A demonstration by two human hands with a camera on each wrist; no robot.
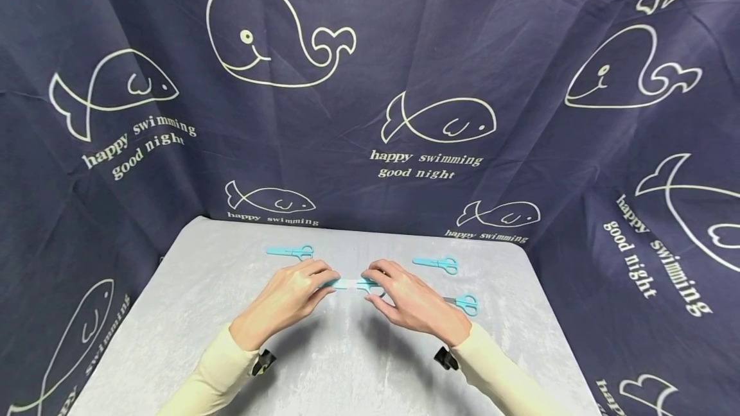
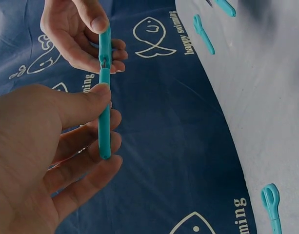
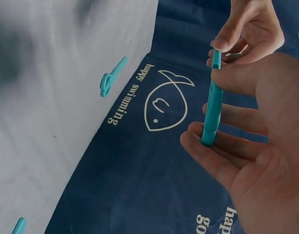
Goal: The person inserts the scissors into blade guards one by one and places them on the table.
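Observation:
Above the table, a pair of turquoise scissors [image 1: 367,286] is held level between both hands. My left hand [image 1: 288,295] pinches its turquoise blade cover [image 2: 105,131] between thumb and fingers. On the other end, my right hand [image 1: 412,299] pinches the scissors' handle [image 3: 213,114] between thumb and fingers. A small strip of metal blade [image 2: 103,63] shows between cover and handle in the left wrist view; the rest of the blades is hidden. Part of the handle lies behind the right fingers in the head view.
Covered turquoise scissors [image 1: 291,251] lie beyond the left hand, and another covered pair [image 1: 436,264] lies at the back right. Scissors with bare blades showing [image 1: 466,303] lie beside the right wrist. The grey table [image 1: 352,364] meets a dark blue printed curtain [image 1: 347,165] behind.

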